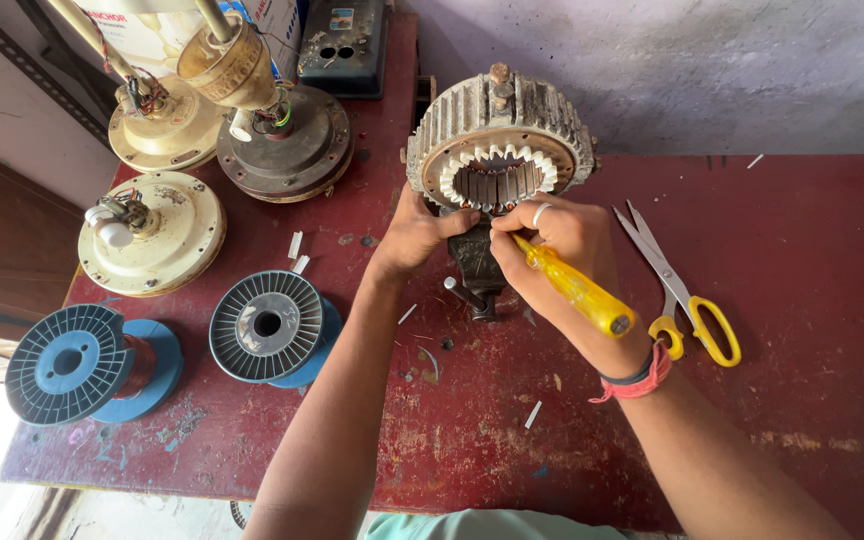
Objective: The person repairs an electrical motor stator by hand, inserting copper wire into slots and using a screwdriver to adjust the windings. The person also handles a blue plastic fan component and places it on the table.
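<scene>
Worn dark-red wooden table (pixel 812 400) w/ chipped paint, against a grey plastered wall. Landmark: round ribbed grey metal motor stator (pixel 499 140), standing on edge at the table's back-centre on a small dark bench vise (pixel 476 265), white slot insulation round its inner bore.

Left hand (pixel 414 238) is just below-left of the stator, fingers clenched round the vise top/stator base, steadying it. Right hand (pixel 557 245), ring on one finger & red-black thread band at the wrist, is just below-right of the stator, grasping a yellow translucent-handled screwdriver (pixel 577 290); tip end hidden under the fingers at the stator's lower rim, handle pointing back toward the wearer.

Right of the stator: yellow-handled steel scissors (pixel 677 290), lying flat, blades apart. Left of it: brown round fan motor housing (pixel 287 140) & two cream ones (pixel 157 235), wires sticking out. Nearer, left-front of the stator: two blue-and-grey plastic wire spools (pixel 272 325), on their sides. Small white paper scraps scattered on the table below.
</scene>
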